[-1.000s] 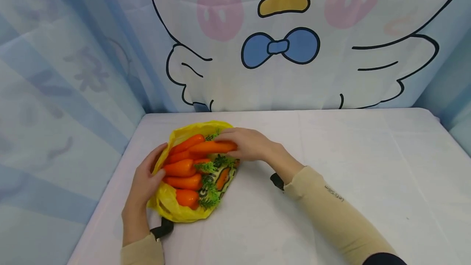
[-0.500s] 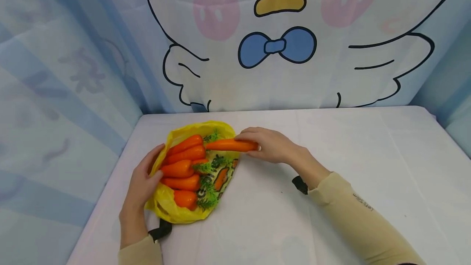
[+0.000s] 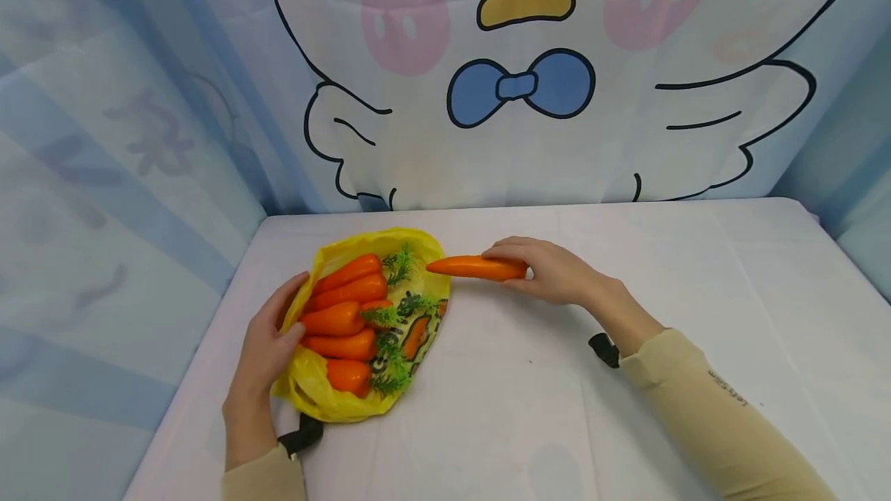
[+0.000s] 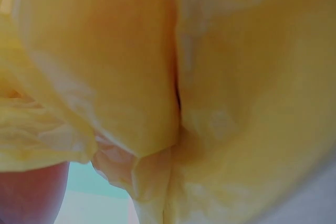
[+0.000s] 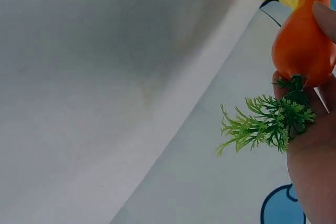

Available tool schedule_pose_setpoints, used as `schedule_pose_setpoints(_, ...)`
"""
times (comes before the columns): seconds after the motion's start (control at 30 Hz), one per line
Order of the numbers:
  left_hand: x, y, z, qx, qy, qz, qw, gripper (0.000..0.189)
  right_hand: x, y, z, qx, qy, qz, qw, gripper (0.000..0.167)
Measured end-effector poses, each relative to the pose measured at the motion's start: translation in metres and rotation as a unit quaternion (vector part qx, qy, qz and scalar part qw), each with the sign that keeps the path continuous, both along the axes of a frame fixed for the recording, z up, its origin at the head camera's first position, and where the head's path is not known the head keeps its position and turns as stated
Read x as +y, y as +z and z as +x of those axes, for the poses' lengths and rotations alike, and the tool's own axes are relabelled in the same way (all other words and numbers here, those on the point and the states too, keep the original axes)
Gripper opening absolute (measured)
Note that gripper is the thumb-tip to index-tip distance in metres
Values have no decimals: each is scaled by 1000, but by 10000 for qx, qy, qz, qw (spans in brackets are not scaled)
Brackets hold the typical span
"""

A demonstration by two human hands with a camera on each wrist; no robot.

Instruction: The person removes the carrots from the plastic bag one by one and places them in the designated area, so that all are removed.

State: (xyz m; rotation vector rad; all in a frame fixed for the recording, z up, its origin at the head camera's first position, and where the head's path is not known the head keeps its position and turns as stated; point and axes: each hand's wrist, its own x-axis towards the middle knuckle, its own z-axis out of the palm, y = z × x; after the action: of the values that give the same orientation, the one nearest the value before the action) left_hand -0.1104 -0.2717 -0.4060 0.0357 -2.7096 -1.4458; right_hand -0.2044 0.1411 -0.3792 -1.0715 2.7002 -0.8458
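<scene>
In the head view my right hand (image 3: 557,273) grips an orange carrot (image 3: 466,267) by its thick end, its tip pointing left by the bag's right rim. Green leaves (image 5: 268,121) hang from that carrot (image 5: 296,51) in the right wrist view. My left hand (image 3: 267,346) holds the left edge of a yellow plastic bag (image 3: 306,389), thumb over the rim. Several more carrots (image 3: 351,290) lie side by side in the bag's mouth, with leafy tops (image 3: 393,373) toward the right. Yellow plastic (image 4: 236,103) fills most of the left wrist view.
A white-covered table (image 3: 501,424) carries the bag on its left side. Behind it hangs a curtain (image 3: 418,145) printed with a cartoon figure, and a bluish curtain (image 3: 118,253) borders the left.
My right hand has drawn the carrot out of the bag toward the right. The left hand stays on the bag's edge.
</scene>
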Motion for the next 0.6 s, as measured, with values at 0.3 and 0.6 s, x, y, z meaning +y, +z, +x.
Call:
schedule_pose_setpoints(0.3, 1, 2, 1, -88, 64, 41, 9999, 73, 29, -8, -12, -30, -214, -6, 9998, 46)
schedule_pose_setpoints(0.6, 2, 3, 0, -89, 27, 64, 9999, 73, 45, -13, -19, -226, -508, 120, 9984, 48)
